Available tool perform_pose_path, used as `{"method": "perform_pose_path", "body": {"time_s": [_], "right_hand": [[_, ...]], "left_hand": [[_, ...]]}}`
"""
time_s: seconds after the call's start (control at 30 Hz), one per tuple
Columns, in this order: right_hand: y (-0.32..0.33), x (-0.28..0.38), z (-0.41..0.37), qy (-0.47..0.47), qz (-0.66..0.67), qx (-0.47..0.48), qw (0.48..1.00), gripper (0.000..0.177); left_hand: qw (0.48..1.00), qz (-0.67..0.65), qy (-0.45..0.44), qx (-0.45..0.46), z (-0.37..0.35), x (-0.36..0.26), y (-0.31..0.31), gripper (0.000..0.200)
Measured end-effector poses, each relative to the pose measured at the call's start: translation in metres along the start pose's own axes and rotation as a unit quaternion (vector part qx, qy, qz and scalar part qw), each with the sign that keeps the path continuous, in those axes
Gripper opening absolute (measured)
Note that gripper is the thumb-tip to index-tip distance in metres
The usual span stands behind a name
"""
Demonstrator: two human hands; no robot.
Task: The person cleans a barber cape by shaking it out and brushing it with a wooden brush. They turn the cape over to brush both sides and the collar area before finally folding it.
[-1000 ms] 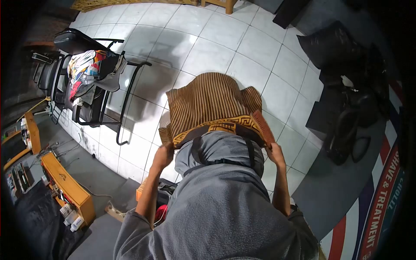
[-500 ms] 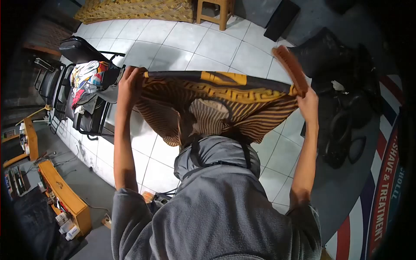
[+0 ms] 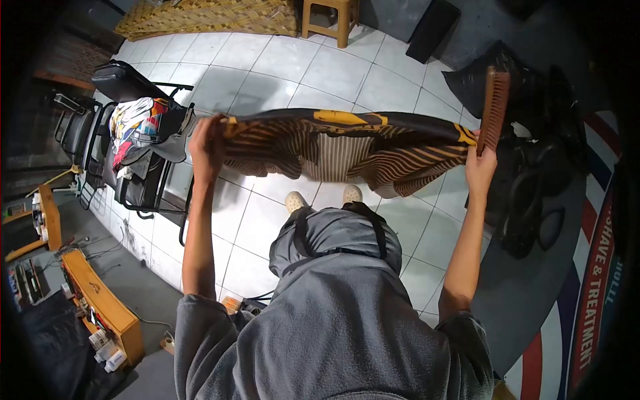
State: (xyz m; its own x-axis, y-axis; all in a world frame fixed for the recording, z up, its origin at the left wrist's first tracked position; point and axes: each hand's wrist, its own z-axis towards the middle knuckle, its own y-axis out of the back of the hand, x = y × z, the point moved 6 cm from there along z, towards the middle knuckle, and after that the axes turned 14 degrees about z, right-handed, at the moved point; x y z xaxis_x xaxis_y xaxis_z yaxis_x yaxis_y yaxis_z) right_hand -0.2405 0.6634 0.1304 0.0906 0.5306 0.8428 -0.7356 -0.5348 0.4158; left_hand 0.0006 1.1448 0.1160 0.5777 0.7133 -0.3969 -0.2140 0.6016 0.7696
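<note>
A barber cape (image 3: 343, 157) with brown and black stripes and a black and yellow border is stretched out in front of me, its top edge nearly level. My left hand (image 3: 208, 141) is closed on one end of that edge. At the other end, my right hand (image 3: 481, 170) grips the cape's corner together with a brown brush (image 3: 493, 110), which points upward with its bristles to the left. The lower part of the cape hangs in loose folds over the floor.
Left stands a black chair (image 3: 123, 80) with colourful cloth (image 3: 140, 127) heaped on it. Wooden drawers (image 3: 103, 300) are at lower left. A stool (image 3: 327, 20) stands at the back. Black bags (image 3: 473, 77) lie right, near a lettered sign (image 3: 593, 287). My shoes (image 3: 295, 200) show on white tiles.
The cape has swung outward and its hanging part has risen, uncovering my shoes. My right hand has shifted slightly right and down, and the brush has turned from leaning left to nearly upright.
</note>
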Motion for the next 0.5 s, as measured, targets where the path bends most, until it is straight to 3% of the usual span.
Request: {"method": "perform_pose_path", "body": {"time_s": [0.1,0.17,0.2,0.23,0.33,0.4,0.5], "right_hand": [[0.011,-0.06,-0.024,-0.067,-0.175,0.121,0.975,0.016],[0.003,-0.063,-0.057,-0.062,-0.142,0.161,0.975,0.026],[-0.003,-0.072,-0.076,-0.149,-0.208,0.245,0.935,0.031],[-0.008,-0.074,-0.096,-0.088,-0.22,0.274,0.932,0.031],[-0.009,-0.107,-0.152,-0.161,-0.152,0.323,0.92,0.039],[-0.004,-0.123,-0.178,-0.123,-0.198,0.298,0.926,0.038],[0.001,-0.11,-0.196,-0.106,-0.234,0.207,0.944,0.038]], "left_hand": [[0.992,-0.02,-0.045,0.116,-0.044,0.011,-0.019,0.023],[0.978,-0.028,-0.057,0.201,-0.095,0.027,-0.038,0.02],[0.969,-0.023,-0.064,0.237,-0.122,0.032,-0.044,0.019],[0.961,-0.041,-0.035,0.272,-0.152,0.034,-0.049,0.018],[0.934,-0.099,0.028,0.344,-0.211,0.02,-0.041,0.021],[0.912,-0.071,0.056,0.401,-0.237,0.013,-0.035,0.026],[0.923,-0.032,0.064,0.377,-0.269,0.025,-0.041,0.021]]}}
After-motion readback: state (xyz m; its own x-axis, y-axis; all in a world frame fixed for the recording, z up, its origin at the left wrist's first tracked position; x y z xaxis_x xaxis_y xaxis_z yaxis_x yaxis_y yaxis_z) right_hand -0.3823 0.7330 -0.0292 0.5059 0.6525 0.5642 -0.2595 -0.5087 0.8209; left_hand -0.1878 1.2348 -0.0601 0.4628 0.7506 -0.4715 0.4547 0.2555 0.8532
